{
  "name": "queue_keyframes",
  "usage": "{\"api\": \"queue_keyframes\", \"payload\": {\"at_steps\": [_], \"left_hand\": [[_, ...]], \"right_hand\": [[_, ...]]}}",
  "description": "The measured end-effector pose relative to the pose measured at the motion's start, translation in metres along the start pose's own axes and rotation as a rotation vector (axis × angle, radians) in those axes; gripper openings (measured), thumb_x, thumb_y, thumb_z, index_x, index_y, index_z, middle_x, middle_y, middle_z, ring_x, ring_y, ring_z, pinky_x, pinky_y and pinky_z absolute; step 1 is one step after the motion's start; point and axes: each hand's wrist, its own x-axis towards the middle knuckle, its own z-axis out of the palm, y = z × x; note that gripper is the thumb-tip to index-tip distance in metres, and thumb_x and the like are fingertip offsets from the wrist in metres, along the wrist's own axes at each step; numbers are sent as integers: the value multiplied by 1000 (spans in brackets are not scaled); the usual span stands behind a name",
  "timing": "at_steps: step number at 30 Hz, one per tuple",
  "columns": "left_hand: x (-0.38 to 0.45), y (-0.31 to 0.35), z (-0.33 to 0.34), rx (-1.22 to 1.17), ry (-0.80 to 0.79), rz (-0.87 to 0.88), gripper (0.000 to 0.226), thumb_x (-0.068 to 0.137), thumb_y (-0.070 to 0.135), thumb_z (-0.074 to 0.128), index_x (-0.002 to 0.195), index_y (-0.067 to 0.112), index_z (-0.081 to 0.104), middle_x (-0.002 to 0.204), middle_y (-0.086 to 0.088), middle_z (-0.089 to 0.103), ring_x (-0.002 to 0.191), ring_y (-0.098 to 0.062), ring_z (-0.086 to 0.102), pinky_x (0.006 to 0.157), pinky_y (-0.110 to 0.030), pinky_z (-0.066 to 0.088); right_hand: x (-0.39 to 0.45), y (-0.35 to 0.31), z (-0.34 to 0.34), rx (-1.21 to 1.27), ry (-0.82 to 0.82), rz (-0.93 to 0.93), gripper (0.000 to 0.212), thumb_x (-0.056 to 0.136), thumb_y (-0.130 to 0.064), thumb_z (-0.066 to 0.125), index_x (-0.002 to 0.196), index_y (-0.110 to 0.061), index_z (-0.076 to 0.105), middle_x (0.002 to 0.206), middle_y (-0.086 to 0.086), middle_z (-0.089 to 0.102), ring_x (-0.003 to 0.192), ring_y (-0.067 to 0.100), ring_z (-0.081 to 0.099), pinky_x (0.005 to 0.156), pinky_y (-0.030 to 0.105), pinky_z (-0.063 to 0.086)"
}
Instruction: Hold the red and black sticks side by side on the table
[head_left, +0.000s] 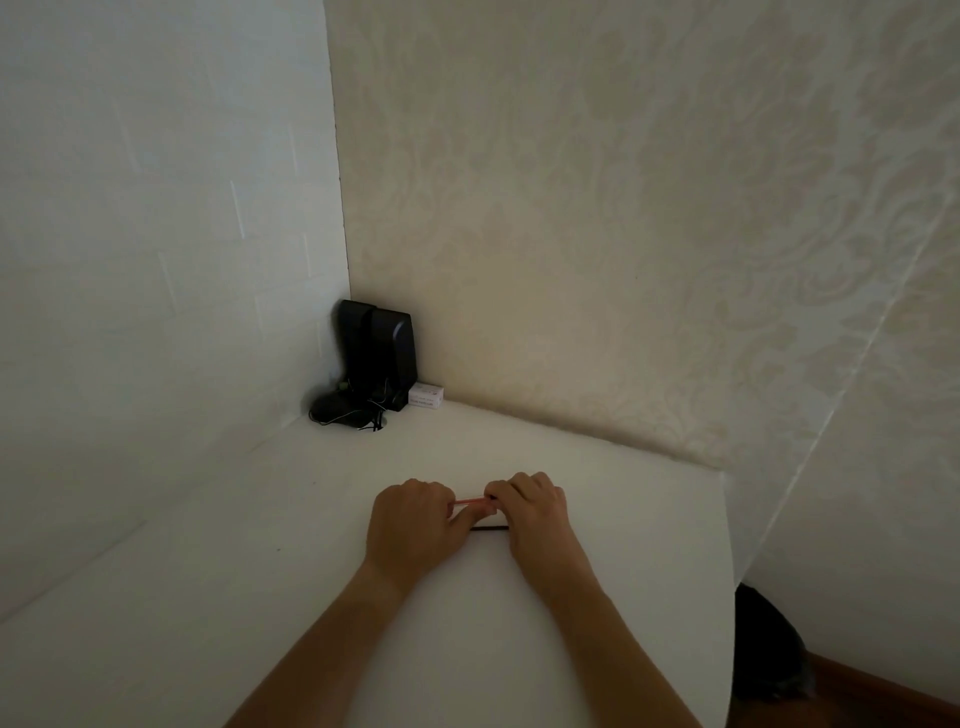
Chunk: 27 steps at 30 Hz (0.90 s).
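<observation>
My left hand (415, 525) and my right hand (532, 514) lie close together on a white table (260, 597), fingers curled. Between them runs a thin red stick (470, 501), pinched at its left end by my left hand and at its right end by my right hand. Just below it a thin black stick (488, 529) lies on the table between the two hands; both its ends are hidden behind the hands, so I cannot tell whether either hand holds it.
In the far corner stand two black speakers (382, 353) with a black mouse and tangled cable (343, 408) in front and a small white box (427, 396) beside them. Walls close the table's left and back. The table's right edge (727, 545) drops to a wooden floor.
</observation>
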Motion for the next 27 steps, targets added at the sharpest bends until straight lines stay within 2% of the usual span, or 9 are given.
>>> {"api": "queue_keyframes", "payload": {"at_steps": [4,7,10,13,16,18,21,24,27], "left_hand": [[0,0,1,39,-4,-35,79,78,90,36,41,21,26,35,6,22,34,-11,23,38,-26,18],[4,-1,4,36,8,57,69,86,80,42,47,23,39,41,5,40,42,-15,36,49,-32,35],[7,-4,10,-16,47,223,39,99,52,43,81,22,58,75,4,60,73,-19,52,75,-34,41],[10,0,15,-98,-19,347,27,101,38,40,107,21,60,99,4,62,90,-18,56,76,-30,43],[10,7,13,-50,43,361,31,103,41,42,94,20,63,83,5,61,73,-13,54,63,-27,41],[10,11,7,-60,75,319,41,103,48,40,81,20,62,68,6,57,57,-11,49,54,-25,37],[7,11,0,-51,78,237,47,102,54,40,69,23,54,55,6,51,45,-10,45,43,-26,34],[8,0,-10,-38,96,123,46,100,54,43,65,25,45,51,7,45,42,-9,39,40,-26,33],[10,-8,-11,-56,90,85,38,101,47,45,71,24,48,60,9,46,50,-10,41,46,-28,37]], "right_hand": [[-1,-2,-1,-21,-16,-8,35,83,3,52,102,-24,63,90,-9,55,85,9,38,76,22,27],[-1,0,-2,-35,8,16,27,87,-4,49,100,-23,63,90,-8,56,84,11,40,76,25,30],[-1,2,-5,-18,48,43,18,98,-19,44,99,-22,62,89,-7,56,81,13,43,74,27,33],[-2,0,-6,-11,44,16,21,100,-25,41,101,-22,62,89,-8,56,83,12,44,76,25,31],[-1,-1,-7,-19,20,10,17,97,-13,51,104,-25,61,88,-10,55,82,10,43,75,23,26],[-1,-1,-8,-28,12,-9,25,92,-4,57,104,-25,61,86,-11,53,81,10,41,75,23,24],[-1,-1,-13,-26,65,-11,19,93,-7,56,99,-24,62,84,-10,54,80,12,42,73,25,25],[-1,7,-17,-51,155,70,12,97,-12,56,92,-21,62,78,-7,53,74,16,43,69,29,30],[-5,12,-18,-66,202,177,11,96,-14,56,93,-20,65,82,-4,55,74,19,47,69,31,34]]}}
